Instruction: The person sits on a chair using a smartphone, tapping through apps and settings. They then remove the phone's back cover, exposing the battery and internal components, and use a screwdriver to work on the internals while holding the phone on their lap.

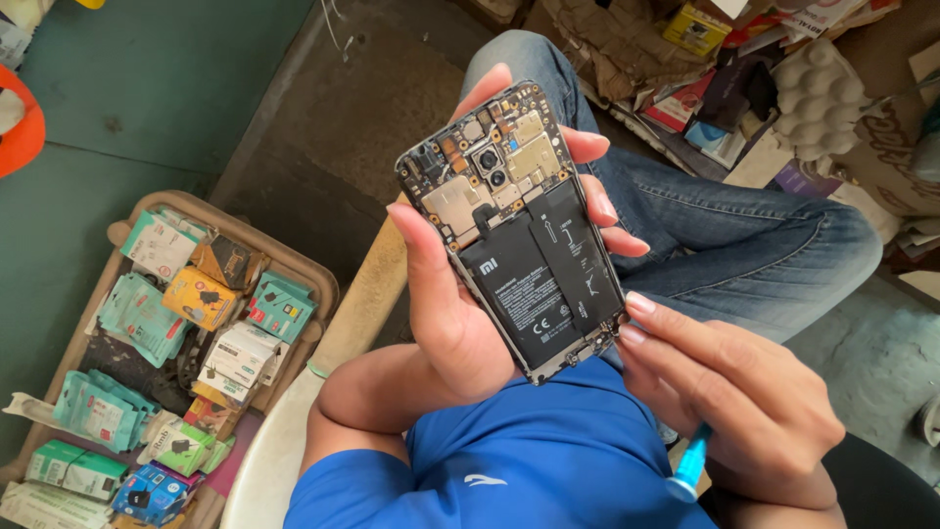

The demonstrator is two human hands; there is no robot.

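My left hand (446, 304) holds up an opened phone (514, 225) with its back cover off, so the black battery, gold shields and camera modules show. The thumb lies along the phone's left edge and the fingers wrap behind its right side. My right hand (744, 402) sits at the phone's lower right corner, fingertips touching the frame. It grips a tool with a light blue handle (688, 468) that sticks out below the palm; the tool's tip is hidden by the fingers.
A brown tray (294, 269) at the left holds several small packaged parts in teal, yellow and white boxes. My jeans-clad knee (744, 235) lies behind the phone. Cardboard, papers and an egg carton (818, 98) are piled at the upper right.
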